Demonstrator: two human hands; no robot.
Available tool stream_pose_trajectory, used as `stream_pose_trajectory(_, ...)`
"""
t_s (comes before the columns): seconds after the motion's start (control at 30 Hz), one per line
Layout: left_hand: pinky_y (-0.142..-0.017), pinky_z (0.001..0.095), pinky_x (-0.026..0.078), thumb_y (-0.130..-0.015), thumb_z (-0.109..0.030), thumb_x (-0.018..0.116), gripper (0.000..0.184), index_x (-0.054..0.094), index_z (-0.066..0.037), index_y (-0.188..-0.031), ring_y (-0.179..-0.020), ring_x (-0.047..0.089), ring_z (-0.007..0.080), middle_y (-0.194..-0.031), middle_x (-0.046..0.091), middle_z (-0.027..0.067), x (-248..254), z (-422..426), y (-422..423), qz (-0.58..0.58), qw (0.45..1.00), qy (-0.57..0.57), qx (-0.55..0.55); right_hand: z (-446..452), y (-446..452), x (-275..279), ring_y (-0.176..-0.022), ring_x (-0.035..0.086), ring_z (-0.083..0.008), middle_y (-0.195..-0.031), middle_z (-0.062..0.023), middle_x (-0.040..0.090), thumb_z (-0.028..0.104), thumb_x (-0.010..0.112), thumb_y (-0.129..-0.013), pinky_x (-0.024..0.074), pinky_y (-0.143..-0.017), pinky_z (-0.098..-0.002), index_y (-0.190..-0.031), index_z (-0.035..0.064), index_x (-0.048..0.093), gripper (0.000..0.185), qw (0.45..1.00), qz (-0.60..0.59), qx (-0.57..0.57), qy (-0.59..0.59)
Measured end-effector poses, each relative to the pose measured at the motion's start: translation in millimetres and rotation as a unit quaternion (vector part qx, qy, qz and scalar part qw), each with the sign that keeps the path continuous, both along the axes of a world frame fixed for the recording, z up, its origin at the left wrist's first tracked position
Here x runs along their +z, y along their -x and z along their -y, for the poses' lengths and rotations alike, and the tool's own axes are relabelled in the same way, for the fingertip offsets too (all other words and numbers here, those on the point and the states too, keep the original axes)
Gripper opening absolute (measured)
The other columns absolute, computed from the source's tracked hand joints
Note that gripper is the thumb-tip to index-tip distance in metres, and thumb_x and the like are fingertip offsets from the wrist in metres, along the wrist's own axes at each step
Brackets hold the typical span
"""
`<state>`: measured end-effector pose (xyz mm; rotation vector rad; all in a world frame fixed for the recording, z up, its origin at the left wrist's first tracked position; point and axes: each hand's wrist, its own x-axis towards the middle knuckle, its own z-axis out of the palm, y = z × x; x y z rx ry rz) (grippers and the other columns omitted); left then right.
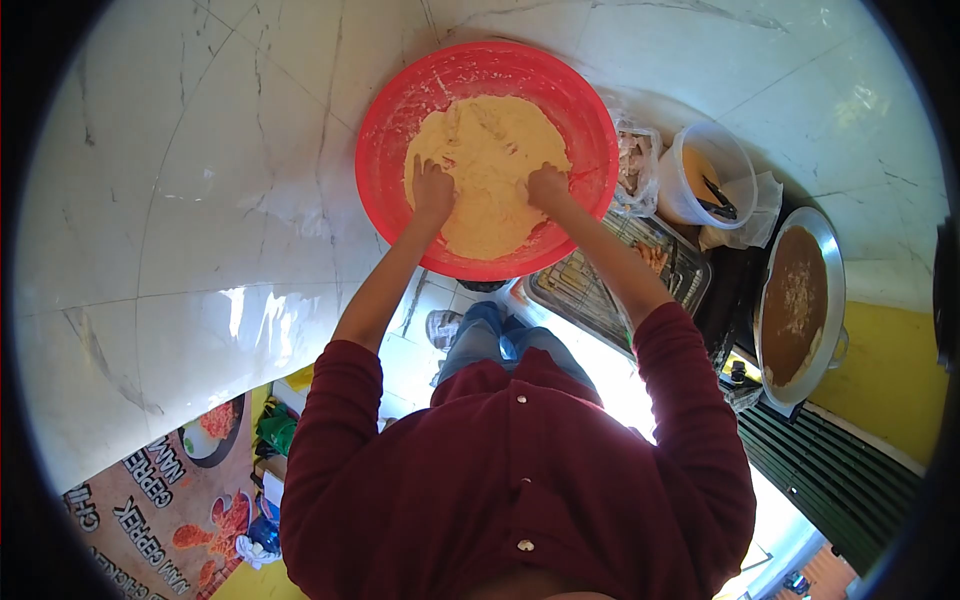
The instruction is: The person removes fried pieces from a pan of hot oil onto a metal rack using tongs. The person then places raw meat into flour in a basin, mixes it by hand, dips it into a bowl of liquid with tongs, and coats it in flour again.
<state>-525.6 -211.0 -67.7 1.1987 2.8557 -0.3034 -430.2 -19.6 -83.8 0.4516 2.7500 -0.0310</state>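
A wide red plastic basin [378, 170] holds a broad layer of pale yellow flour [492, 215], with lumps and hollows on its surface. My left hand [433, 190] rests in the flour on the left side, its fingers apart and partly sunk into the powder. On the right side my right hand [547, 188] is closed, fingers curled into the flour. What the right hand holds, if anything, is hidden. Flour dust coats the basin's inner wall.
Right of the basin stand a bag of pale pieces [634, 165], a clear tub [735, 165] with black-handled tongs [717, 200], and a wire rack tray [575, 290] with fried pieces [652, 257]. Farther right sits a large pan [838, 260] of brown oil. Tiled wall surrounds the basin.
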Motion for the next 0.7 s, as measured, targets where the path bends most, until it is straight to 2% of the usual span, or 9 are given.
stream_pose_trajectory(0.03, -0.105, 0.0442, 0.015, -0.072, -0.032, 0.063, 0.024, 0.068, -0.010, -0.079, -0.106, 0.046, 0.0214, -0.092, 0.060, 0.0086, 4, 2, 8, -0.008, 1.000, -0.019, 0.017, -11, 3, 5, -0.095, 0.056, -0.0223, -0.101, -0.0122, 0.058, 0.026, 0.061, -0.073, 0.0461, -0.078, -0.0358, -0.094, 0.0077, 0.064, 0.028, 1.000, -0.016, -0.004, -0.009)
stream_pose_trajectory(0.13, -0.105, 0.0442, 0.014, -0.071, -0.032, 0.064, 0.025, 0.068, -0.012, -0.084, -0.106, 0.046, 0.0215, -0.094, 0.060, 0.0082, 11, 5, 28, -0.030, 0.998, -0.028, 0.052, -47, 24, 8, -0.099, 0.055, -0.0260, -0.107, -0.0157, 0.054, 0.023, 0.069, -0.064, 0.0461, -0.082, -0.0381, -0.096, 0.0056, 0.062, 0.037, 0.999, 0.019, -0.036, 0.020)
stream_pose_trajectory(0.2, -0.104, 0.0448, 0.016, -0.072, -0.034, 0.063, 0.027, 0.068, -0.010, -0.083, -0.106, 0.047, 0.0230, -0.093, 0.060, 0.0097, 4, 7, 35, -0.028, 0.997, -0.013, 0.066, -56, 30, 27, -0.097, 0.054, -0.0239, -0.107, -0.0131, 0.055, 0.023, 0.059, -0.074, 0.0448, -0.079, -0.0369, -0.094, 0.0085, 0.065, 0.025, 0.996, 0.088, 0.003, -0.002)
stream_pose_trajectory(0.23, -0.104, 0.0454, 0.018, -0.073, -0.037, 0.062, 0.030, 0.068, -0.008, -0.083, -0.106, 0.048, 0.0245, -0.093, 0.060, 0.0113, -4, 6, 38, -0.025, 0.997, -0.001, 0.074, -56, 31, 23, -0.097, 0.054, -0.0239, -0.107, -0.0131, 0.055, 0.023, 0.059, -0.074, 0.0448, -0.079, -0.0369, -0.094, 0.0085, 0.065, 0.025, 0.996, 0.087, 0.008, -0.003)
stream_pose_trajectory(0.3, -0.104, 0.0452, 0.017, -0.074, -0.038, 0.062, 0.031, 0.068, -0.009, -0.083, -0.107, 0.047, 0.0243, -0.095, 0.060, 0.0109, -23, 4, 39, -0.003, 0.995, 0.021, 0.102, -50, 26, 11, -0.103, 0.051, -0.0246, -0.111, -0.0135, 0.054, 0.022, 0.058, -0.075, 0.0395, -0.084, -0.0369, -0.095, 0.0104, 0.065, 0.025, 0.990, 0.027, 0.051, -0.128)
stream_pose_trajectory(0.43, -0.105, 0.0445, 0.013, -0.076, -0.040, 0.059, 0.032, 0.067, -0.010, -0.086, -0.110, 0.043, 0.0232, -0.101, 0.058, 0.0088, -42, -1, 35, -0.022, 0.991, 0.094, 0.091, -45, 22, -10, -0.106, 0.049, -0.0246, -0.115, -0.0129, 0.052, 0.020, 0.057, -0.075, 0.0337, -0.088, -0.0360, -0.098, 0.0124, 0.064, 0.025, 0.987, 0.067, 0.062, -0.136)
stream_pose_trajectory(0.5, -0.105, 0.0441, 0.012, -0.079, -0.033, 0.054, 0.026, 0.067, -0.013, -0.089, -0.109, 0.044, 0.0224, -0.101, 0.059, 0.0069, -28, -5, 28, -0.005, 0.991, 0.116, 0.068, -48, 22, -22, -0.103, 0.051, -0.0233, -0.103, -0.0084, 0.058, 0.031, 0.071, -0.062, 0.0362, -0.089, -0.0338, -0.097, 0.0124, 0.064, 0.040, 0.984, 0.068, 0.080, -0.146)
stream_pose_trajectory(0.63, -0.106, 0.0433, 0.010, -0.080, -0.022, 0.051, 0.020, 0.067, -0.016, -0.090, -0.109, 0.044, 0.0212, -0.100, 0.059, 0.0044, -33, -12, 26, -0.017, 0.988, 0.151, 0.039, -45, 16, -23, -0.103, 0.051, -0.0222, -0.102, -0.0082, 0.058, 0.032, 0.071, -0.061, 0.0367, -0.088, -0.0340, -0.096, 0.0130, 0.064, 0.040, 0.976, 0.098, 0.120, -0.156)
stream_pose_trajectory(0.7, -0.106, 0.0439, 0.010, -0.080, -0.029, 0.053, 0.023, 0.067, -0.014, -0.090, -0.109, 0.043, 0.0216, -0.100, 0.058, 0.0051, -40, -10, 31, -0.014, 0.987, 0.154, 0.045, -46, 16, -4, -0.101, 0.052, -0.0209, -0.102, -0.0065, 0.059, 0.033, 0.072, -0.060, 0.0375, -0.086, -0.0335, -0.093, 0.0132, 0.065, 0.039, 0.968, 0.167, 0.148, -0.112)
